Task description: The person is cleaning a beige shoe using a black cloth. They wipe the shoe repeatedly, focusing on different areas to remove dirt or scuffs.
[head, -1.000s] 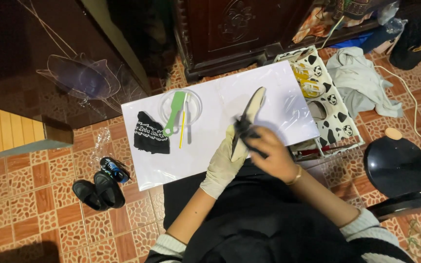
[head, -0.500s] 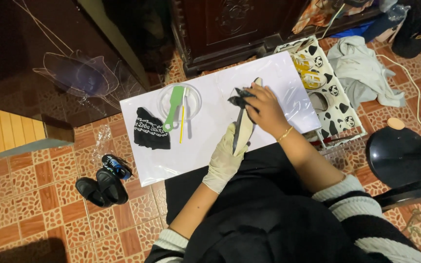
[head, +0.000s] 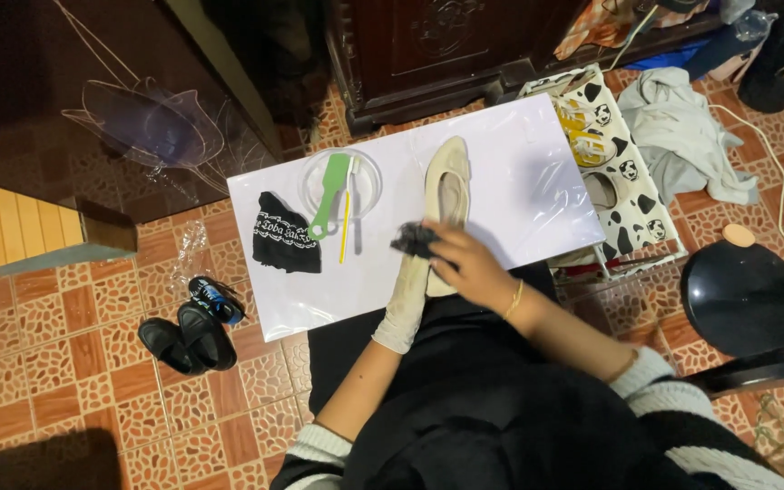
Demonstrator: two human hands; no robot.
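Two hands: both on one beige flat shoe (head: 446, 191), near the middle of the white worktop (head: 537, 181).
Left hand (head: 407, 295): wears a cream glove, reaches to the heel end of the shoe; whether its fingers close on the shoe, cannot tell, the other hand covers them.
Right hand (head: 462, 265): bare, gold bracelet at the wrist, fingers closed on a dark crumpled cloth (head: 415, 240) pressed against the shoe's left edge.
Shoe: lies sole down, opening up, toe pointing away from the person, heel under the hands.
Bowl: clear round dish (head: 369, 174) left of the shoe, apart from it; holds a green brush (head: 330, 195), a white-handled tool (head: 356, 204) and a thin yellow stick (head: 345, 227), all sticking out over the near rim.
Black cloth: black patterned fabric piece (head: 285, 234) flat on the worktop, just left of the bowl.
Right of worktop: cow-print box (head: 623, 172) touching the worktop's edge, grey-white garment (head: 678, 136) beyond it on the floor.
Floor left: pair of small black shoes (head: 183, 338) on the orange tiles (head: 65, 363), a small dark bottle (head: 217, 299) just beside them.
Floor right: black round stool seat (head: 741, 299).
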